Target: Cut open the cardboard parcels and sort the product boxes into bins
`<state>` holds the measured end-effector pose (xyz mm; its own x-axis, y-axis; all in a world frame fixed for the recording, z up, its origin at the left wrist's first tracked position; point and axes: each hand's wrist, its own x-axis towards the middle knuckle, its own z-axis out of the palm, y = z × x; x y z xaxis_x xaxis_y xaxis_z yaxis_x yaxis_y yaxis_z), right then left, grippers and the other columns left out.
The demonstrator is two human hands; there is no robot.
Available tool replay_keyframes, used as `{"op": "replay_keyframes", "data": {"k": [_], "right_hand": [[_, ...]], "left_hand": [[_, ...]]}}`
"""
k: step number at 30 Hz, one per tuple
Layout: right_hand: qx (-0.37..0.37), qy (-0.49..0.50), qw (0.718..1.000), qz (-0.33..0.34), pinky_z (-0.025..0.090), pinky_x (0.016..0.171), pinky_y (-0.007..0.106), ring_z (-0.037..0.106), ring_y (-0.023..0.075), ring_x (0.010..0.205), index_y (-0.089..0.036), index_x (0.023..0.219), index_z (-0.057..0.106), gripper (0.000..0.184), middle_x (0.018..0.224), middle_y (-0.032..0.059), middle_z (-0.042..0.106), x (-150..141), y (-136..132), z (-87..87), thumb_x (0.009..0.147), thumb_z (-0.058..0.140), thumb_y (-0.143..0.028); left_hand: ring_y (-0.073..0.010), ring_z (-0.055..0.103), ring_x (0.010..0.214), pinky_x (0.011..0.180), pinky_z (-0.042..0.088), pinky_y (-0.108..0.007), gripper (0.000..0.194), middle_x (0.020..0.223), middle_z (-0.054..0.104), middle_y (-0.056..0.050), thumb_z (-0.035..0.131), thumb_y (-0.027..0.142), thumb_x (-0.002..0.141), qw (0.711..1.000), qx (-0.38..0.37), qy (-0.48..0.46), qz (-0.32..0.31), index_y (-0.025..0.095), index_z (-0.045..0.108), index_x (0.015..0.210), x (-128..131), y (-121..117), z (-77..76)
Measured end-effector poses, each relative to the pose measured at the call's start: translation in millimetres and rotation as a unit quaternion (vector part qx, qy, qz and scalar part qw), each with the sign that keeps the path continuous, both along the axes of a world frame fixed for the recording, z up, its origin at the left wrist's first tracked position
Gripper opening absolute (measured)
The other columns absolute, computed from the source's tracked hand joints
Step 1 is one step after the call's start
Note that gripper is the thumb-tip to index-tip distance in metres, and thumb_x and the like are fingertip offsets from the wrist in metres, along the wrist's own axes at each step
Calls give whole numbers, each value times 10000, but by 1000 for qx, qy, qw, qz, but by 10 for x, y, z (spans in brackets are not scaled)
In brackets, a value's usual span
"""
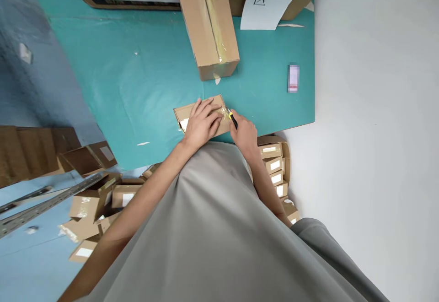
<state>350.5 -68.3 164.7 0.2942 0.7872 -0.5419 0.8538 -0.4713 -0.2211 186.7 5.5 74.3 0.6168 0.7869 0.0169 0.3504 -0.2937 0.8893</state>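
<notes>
A small brown cardboard box (187,111) lies at the table's near edge, close to my body. My left hand (203,121) rests on top of it, fingers stretched out and lying flat. A white label (184,124) shows at the box's left end, partly under that hand. Clear tape (224,112) crosses the right end. My right hand (244,130) is closed round a black and yellow utility knife (232,118). The knife's tip is at the taped right end of the box; whether it cuts in, I cannot tell.
A long taped carton (212,23) stands beyond the small box on the green table (137,73). A paper sign (267,4) hangs at the back, and a small pinkish item (293,78) lies at right. Boxes fill a carton (287,164) below right; more boxes (85,206) lie below left.
</notes>
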Motion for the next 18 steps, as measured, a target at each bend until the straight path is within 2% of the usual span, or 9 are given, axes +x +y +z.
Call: {"op": "replay_keyframes", "data": {"k": [3,10,18], "right_hand": [[-18,-6,1000,12,589,1055,407,768,338,1258,-221,1758,503,593,1505,164,763,23,22,5,1182,381,-290],[-4,-3,1000,22,597,1090,419,768,331,1300,-228,1748,511,582,1578,152,731,-43,-1,99,1185,367,-261],[-40,-54,998,-16,636,1014,426,823,322,1177,-194,1776,464,600,1414,208,793,-311,123,104,1186,359,-181]], "left_hand": [[-368,513,1646,1461,177,-714,246,1405,789,-64,641,466,1051,1000,1,-1,8,341,836,1133,13,-17,-25],[-375,515,1642,1462,157,-710,224,1420,781,-61,657,451,1051,1000,-3,-10,19,331,834,1117,1,-37,-69],[-363,506,1652,1465,150,-696,235,1450,771,-65,645,452,1071,1000,-4,-9,7,333,826,1162,2,-34,-80]]}}
